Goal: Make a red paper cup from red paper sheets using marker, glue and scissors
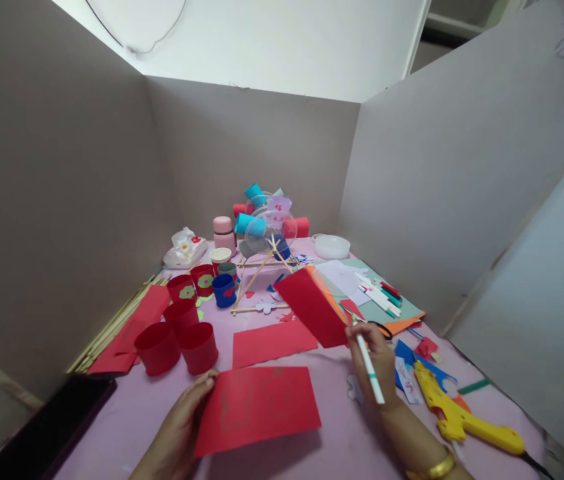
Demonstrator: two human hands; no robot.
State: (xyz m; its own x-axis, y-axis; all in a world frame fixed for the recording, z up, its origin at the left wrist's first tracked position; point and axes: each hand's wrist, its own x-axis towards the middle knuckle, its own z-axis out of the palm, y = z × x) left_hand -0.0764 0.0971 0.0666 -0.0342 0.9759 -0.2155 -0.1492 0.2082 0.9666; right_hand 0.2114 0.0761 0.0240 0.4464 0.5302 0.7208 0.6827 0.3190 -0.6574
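My left hand (187, 420) grips the left edge of a red paper sheet (272, 407), which bears faint drawn outlines. In my right hand (376, 353) lies a white marker (371, 370) with a green band, pointing down toward my wrist. The fingertips of that hand also pinch the corner of a second red paper (307, 307), tilted above the table. Between the two hands, another red sheet (272, 343) rests flat. Several red paper rings (199, 347) stand just beyond my left hand. Scissors (382, 328) lie partly hidden behind my right hand.
A yellow glue gun (462, 413) with a cord lies at the right. Several markers (379, 293) rest on coloured paper. At the back stand a wheel model (271, 230) on sticks, a pink bottle (224, 235) and a white bowl (332, 247). Partitions (252, 147) enclose the table.
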